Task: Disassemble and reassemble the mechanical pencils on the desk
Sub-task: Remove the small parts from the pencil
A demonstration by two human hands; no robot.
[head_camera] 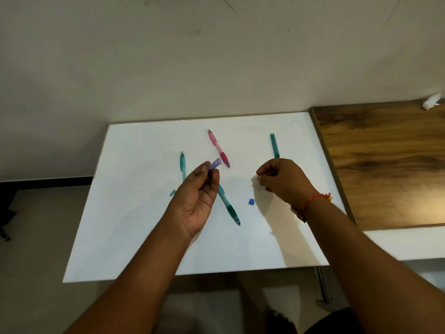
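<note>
Two hands: both raised over the white desk (168,237), well apart from each other.
Left hand (195,196): palm turned up, thumb and fingertips pinching a purple tube (214,164); the tube's open square end sticks out up and to the right.
Right hand (281,180): fingers curled in, thumb against forefinger; I cannot tell whether anything small sits in that pinch. A red thread (310,202) circles the wrist.
Pink pencil (218,148): lying on the desk just beyond the purple tube.
Left teal pencil (183,165): on the desk beside the left hand.
Diagonal teal pencil (230,207): upper end hidden under the left hand.
Teal barrel (274,145): on the desk just beyond the right hand.
Blue piece (251,201): small, on the desk between the hands.
Teal piece (172,192): small, left of the left hand.
</note>
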